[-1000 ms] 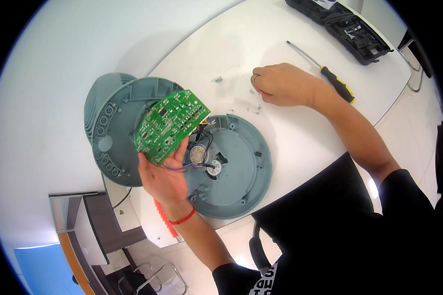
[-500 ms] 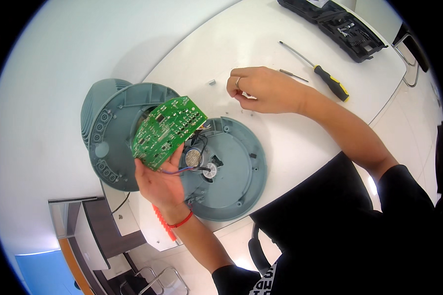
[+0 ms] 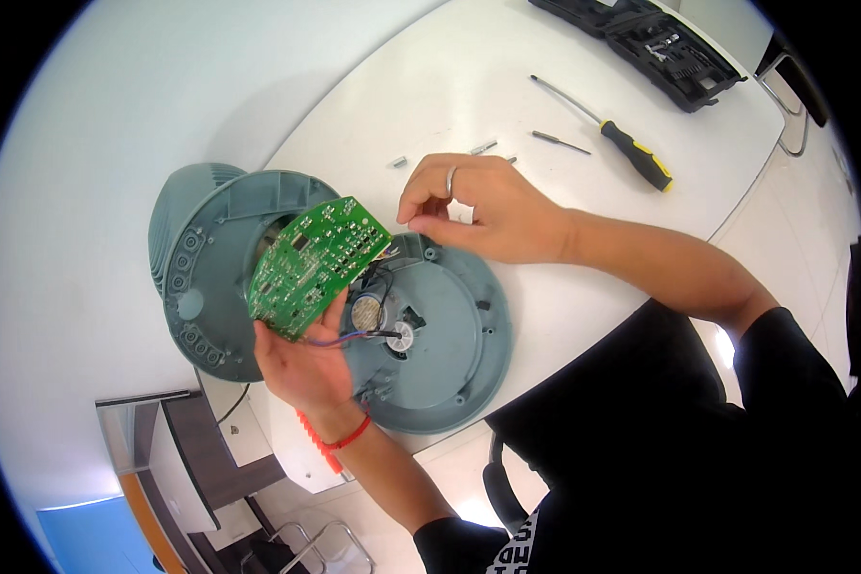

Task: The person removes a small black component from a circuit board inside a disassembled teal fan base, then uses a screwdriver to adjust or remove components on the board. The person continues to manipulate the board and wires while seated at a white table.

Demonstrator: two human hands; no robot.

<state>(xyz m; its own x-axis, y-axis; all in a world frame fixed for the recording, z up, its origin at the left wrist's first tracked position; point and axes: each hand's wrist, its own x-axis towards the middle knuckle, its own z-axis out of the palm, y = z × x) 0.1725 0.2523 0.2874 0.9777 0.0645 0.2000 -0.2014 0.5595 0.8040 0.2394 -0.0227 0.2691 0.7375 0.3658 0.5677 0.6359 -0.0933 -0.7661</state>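
Observation:
My left hand (image 3: 301, 362) is closed on a green circuit board (image 3: 318, 263), holding it tilted from below. Wires run from the board into a round grey-blue plastic base (image 3: 435, 344) with a speaker-like disc (image 3: 366, 312) inside. Beside it, a second grey-blue housing (image 3: 187, 275) with a ribbed cap (image 3: 167, 210) lies at the left, partly under the board. My right hand (image 3: 471, 210) has curled fingers near the board's upper right corner; whether they hold something I cannot make out. Small metal pieces (image 3: 398, 162) and a thin dark tool (image 3: 560, 143) lie behind that hand.
A yellow-black screwdriver (image 3: 636, 153) and an open black tool case (image 3: 679, 62) lie at the back right of the white table (image 3: 364, 105). An orange coiled item (image 3: 318, 440) is at the near left edge. A wall borders the left side.
My right hand has moved left and down from the small pieces to the board's corner, uncovering the thin tool. My left hand still holds the board, shifted slightly down-left in view.

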